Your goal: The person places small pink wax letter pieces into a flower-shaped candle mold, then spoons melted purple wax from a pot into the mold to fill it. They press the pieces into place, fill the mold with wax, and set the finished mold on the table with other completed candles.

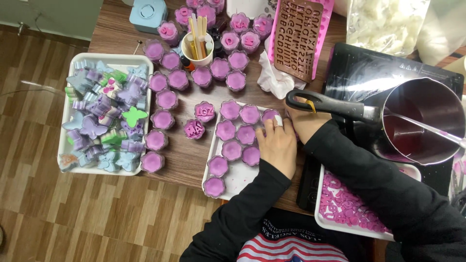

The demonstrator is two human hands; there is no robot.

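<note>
Underneath, brown wooden table (182, 157), plank floor (73, 218).

A dark brown wooden table (182, 160) fills the middle and right of the view, its grain running left to right, its left edge slanting from the far side toward the near side. Left of it and below lies a wood-pattern plank floor (73, 213) in mixed tan and brown strips, with soft glare on its left part. At the far left, a pale wall base (58, 17) meets the floor.
</note>
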